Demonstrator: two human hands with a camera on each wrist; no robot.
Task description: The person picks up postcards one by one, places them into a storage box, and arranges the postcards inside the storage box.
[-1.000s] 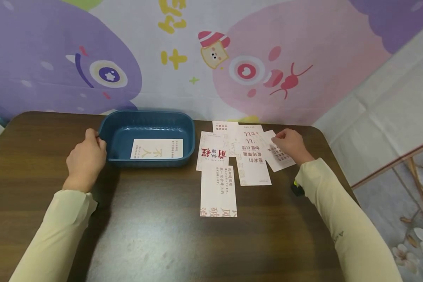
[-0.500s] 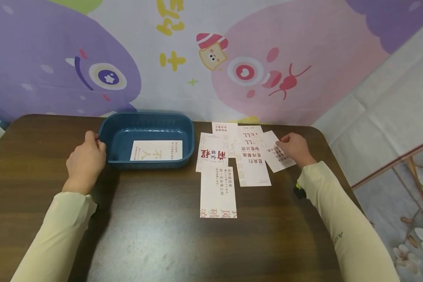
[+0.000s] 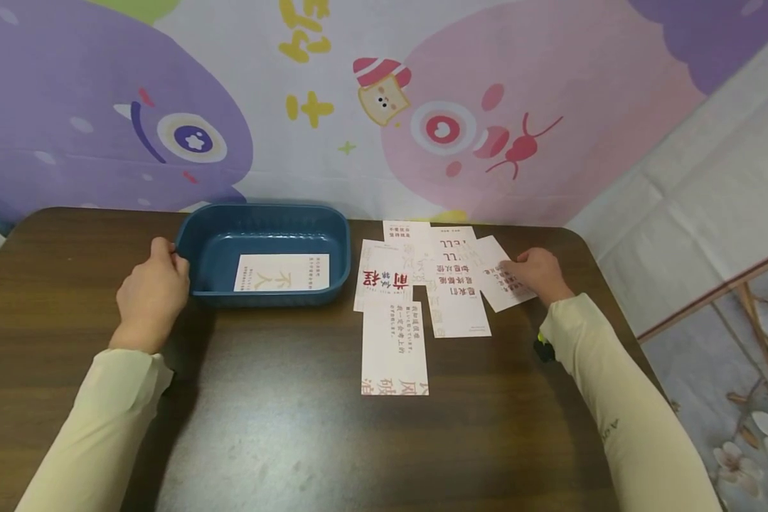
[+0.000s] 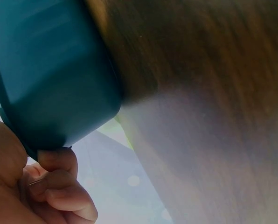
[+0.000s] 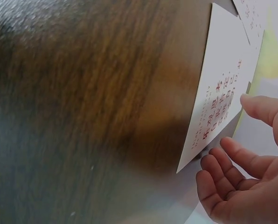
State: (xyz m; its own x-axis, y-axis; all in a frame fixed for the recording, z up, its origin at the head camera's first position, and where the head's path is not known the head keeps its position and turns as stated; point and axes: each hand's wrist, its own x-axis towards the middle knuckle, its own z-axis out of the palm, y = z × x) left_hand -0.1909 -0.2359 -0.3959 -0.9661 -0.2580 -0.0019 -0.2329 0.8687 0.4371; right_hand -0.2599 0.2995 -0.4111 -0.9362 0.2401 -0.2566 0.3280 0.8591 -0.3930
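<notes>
Fingers (image 4: 57, 161) of the left hand (image 3: 152, 295) are curled round the end rim of a dark blue rectangular tray (image 3: 262, 299), which extends to their right; it seems smooth plastic, glossy, with rounded corners and faintly ribbed walls. Inside it, farther right from these fingers, lies one white printed card (image 3: 281, 272). I judge the work as little advanced: this single card is inside, while at least five are outside. These loose cards (image 3: 395, 348), overlapping between the two hands, look like thin matte paper on the shiny, wood-grained table (image 3: 294, 427). The rightmost card (image 3: 500, 288), lying askew, is just beside the fingers of the right hand (image 3: 540, 274), which are loosely bent, with the thumb apart and no grip; whether the thumb touches the card edge, I cannot tell.
</notes>
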